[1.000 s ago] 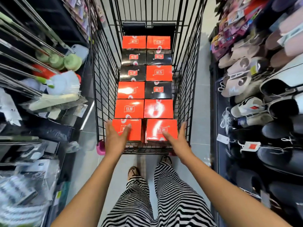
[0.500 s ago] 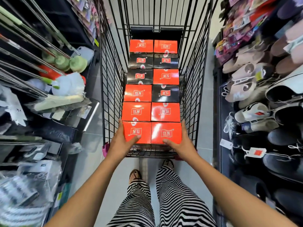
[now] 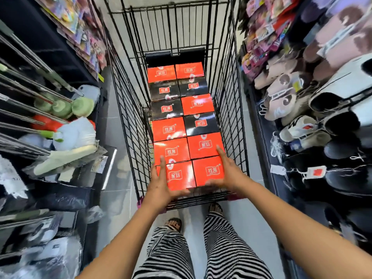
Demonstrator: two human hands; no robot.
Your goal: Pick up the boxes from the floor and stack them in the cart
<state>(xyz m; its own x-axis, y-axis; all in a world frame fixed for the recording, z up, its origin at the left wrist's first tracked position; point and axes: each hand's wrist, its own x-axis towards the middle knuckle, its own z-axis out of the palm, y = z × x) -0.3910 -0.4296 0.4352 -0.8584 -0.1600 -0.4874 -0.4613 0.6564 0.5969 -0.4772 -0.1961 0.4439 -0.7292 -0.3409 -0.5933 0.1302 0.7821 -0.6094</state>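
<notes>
Stacking looks nearly done: the cart (image 3: 128,109) holds two neat columns of boxes (image 3: 168,128), glossy orange and black cartons with red labels, running from 6 toward 12 o'clock, and no box shows on the visible floor. At the 6 o'clock end, the left hand (image 3: 161,184) at 9 o'clock and the right hand (image 3: 227,172) at 3 o'clock press straight-fingered against the nearest orange pair (image 3: 209,170), sandwiching it, apparently not yet released.

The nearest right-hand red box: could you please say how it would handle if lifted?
The red box is probably stiff: crisp edges against the right hand. Its glossy top may be slippery. Flat beside its neighbour, it seems unlikely to tip.
</notes>
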